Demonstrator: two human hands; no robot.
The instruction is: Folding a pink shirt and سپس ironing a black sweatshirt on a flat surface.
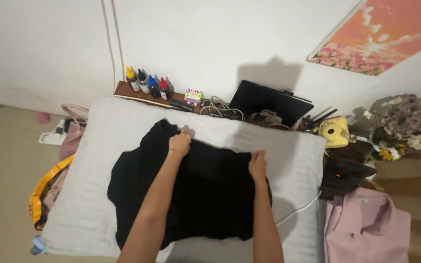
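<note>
A black garment (205,195) of soft, matte cloth is lying rumpled in the middle of a padded surface under a pale grey, wrinkled cover (98,146). The left hand (180,144) and right hand (257,164) are gripping its far edge, fingers curled shut on the fabric. Small ink bottles (148,84) are lining the far edge.

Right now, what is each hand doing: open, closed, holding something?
Left hand: closed, gripping the far edge of the black cloth.
Right hand: closed, gripping the same edge.
</note>
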